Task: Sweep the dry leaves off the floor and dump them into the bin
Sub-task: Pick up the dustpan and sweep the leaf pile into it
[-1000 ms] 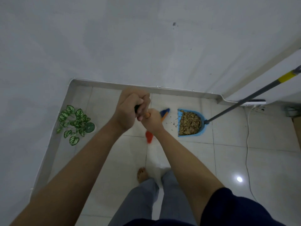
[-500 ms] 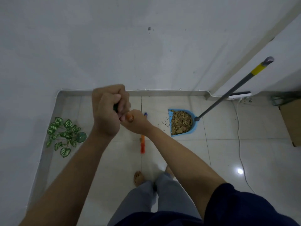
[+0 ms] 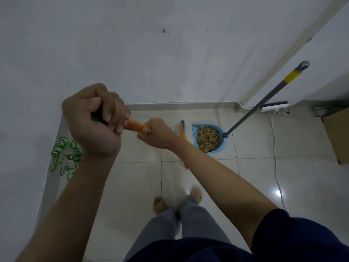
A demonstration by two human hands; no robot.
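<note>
Pale glossy floor tiles (image 3: 255, 178) meet a white wall (image 3: 151, 53) at a grey skirting strip, seen from the head camera looking down past the person's own arms.

Both hands hold an orange broom handle (image 3: 137, 127) with white print on it. The left hand (image 3: 94, 125) sits higher on the handle, fingers and thumb curled tightly round its dark upper end. The right hand (image 3: 155, 134) grips the same handle just below, fist wrapped round it, with a short stretch of orange showing between the two hands. Beyond the right wrist the broom's lower part (image 3: 182, 130), orange with a blue edge, reaches down to the floor right beside the dustpan; its bristles are mostly hidden behind the forearm.

A blue plastic dustpan (image 3: 223, 143) rests on the tiles near the wall, heaped with dry brown leaves (image 3: 207, 138). Its long grey pole with a yellow band (image 3: 264, 99) leans up and to the right toward the corner.

At the left edge, against the wall, lies a sprig of green-and-white patterned leaves (image 3: 65, 157). A white cable (image 3: 274, 148) runs across the tiles at right, from a white power strip (image 3: 273, 107) by the skirting, and the corner of a brown cardboard box (image 3: 338, 137) shows at the far right. Two bare feet (image 3: 159, 203) and grey trouser legs (image 3: 170, 229) stand below.
</note>
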